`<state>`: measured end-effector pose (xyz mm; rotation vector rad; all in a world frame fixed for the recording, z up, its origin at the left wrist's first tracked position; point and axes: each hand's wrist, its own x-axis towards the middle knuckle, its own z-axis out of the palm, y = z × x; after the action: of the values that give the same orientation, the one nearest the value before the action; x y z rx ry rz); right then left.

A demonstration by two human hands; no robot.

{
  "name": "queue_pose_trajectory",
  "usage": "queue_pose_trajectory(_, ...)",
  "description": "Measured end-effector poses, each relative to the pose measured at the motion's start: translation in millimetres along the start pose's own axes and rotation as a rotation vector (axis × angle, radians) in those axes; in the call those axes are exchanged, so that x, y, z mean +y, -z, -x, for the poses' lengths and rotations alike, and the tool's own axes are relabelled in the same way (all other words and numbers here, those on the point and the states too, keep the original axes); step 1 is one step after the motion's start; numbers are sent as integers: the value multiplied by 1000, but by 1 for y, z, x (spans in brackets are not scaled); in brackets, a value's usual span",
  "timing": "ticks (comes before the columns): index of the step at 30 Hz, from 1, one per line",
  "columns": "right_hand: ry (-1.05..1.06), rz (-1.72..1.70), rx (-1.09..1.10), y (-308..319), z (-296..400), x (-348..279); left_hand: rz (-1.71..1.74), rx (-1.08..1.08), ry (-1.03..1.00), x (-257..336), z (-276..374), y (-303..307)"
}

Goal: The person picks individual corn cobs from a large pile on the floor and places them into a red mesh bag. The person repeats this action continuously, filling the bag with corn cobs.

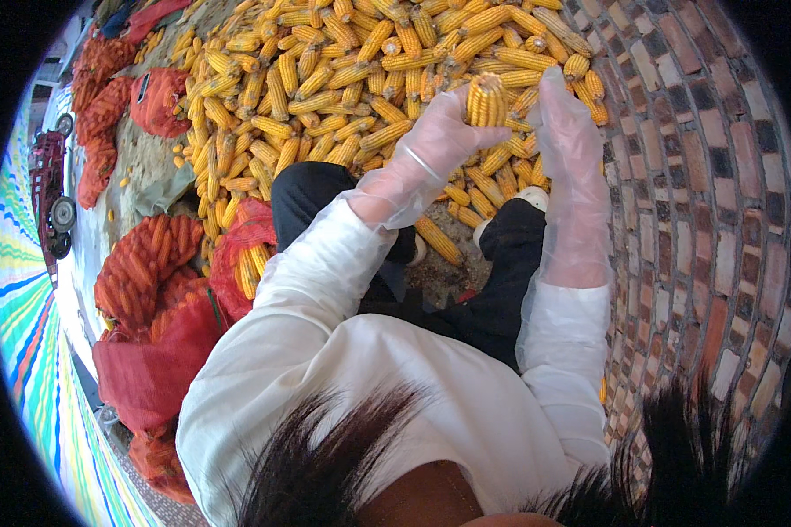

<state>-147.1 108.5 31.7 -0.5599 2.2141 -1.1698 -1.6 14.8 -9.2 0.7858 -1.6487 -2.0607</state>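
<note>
My left hand (445, 128), in a clear plastic glove, grips a yellow corn cob (486, 102) upright, its cut or broken end facing up. To the right of that cob is my right hand (567, 125), gloved the same way, raised with fingers extended and nothing visible in it. A gap separates it from the held cob. Beneath and beyond both hands spreads a big pile of husked corn cobs (336, 85). One loose cob (438, 240) lies on the ground between my feet.
A brick wall (699, 165) rises close on my right. Red mesh sacks of corn (148, 277) lie at my left, with another red sack (160, 102) farther off. A dark red wheeled vehicle (53, 184) and striped sheeting (33, 329) are at the far left.
</note>
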Motion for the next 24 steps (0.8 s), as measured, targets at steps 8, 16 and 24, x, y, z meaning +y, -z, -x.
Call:
queue_pose_trajectory(8, 180, 227, 28, -6, -43, 50, 561, 130, 176, -8, 1, 49)
queue_pose_trajectory(16, 174, 379, 22, -5, -27, 18, 600, 402, 98, -13, 31, 147)
queue_pose_trajectory(24, 277, 496, -98, -23, -45, 32, 454, 705, 111, 6, 166, 239)
